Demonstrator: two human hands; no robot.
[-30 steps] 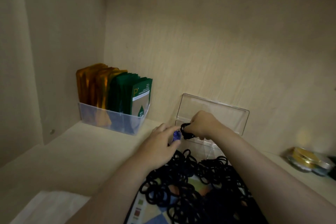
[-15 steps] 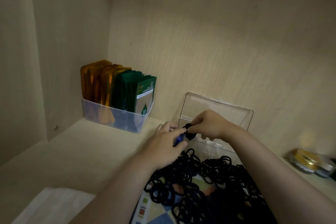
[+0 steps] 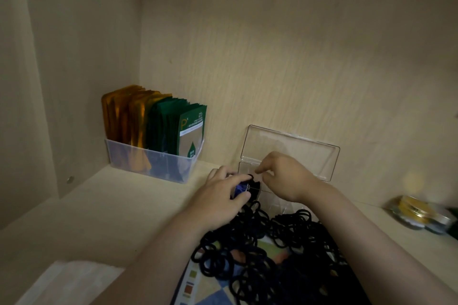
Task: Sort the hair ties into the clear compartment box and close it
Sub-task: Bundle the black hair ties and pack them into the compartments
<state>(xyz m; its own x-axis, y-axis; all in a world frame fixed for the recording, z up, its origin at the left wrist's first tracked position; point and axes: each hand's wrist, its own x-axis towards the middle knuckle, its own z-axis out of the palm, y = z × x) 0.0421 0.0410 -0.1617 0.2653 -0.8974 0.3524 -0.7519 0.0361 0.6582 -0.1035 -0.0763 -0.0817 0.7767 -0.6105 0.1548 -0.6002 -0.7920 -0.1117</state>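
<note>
Over the left end of the open clear plastic compartment box (image 3: 304, 156), at the back of the pale wooden shelf (image 3: 111, 210): left hand (image 3: 220, 199) fingers clamped on a small black hair-tie bunch with a blue tag (image 3: 251, 184); right hand (image 3: 285, 178) fingers curled, tips pinched together, on what cannot be told. Nearer, a loose heap of black elastic hair ties (image 3: 267, 242) on a colourful printed sheet (image 3: 210, 290).

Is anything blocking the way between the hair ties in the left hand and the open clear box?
Nothing visible does. The lid stands open against the back wall, and the left hand holds its hair ties at the left end of the clear box. The right hand is over the box, beside them.
</note>
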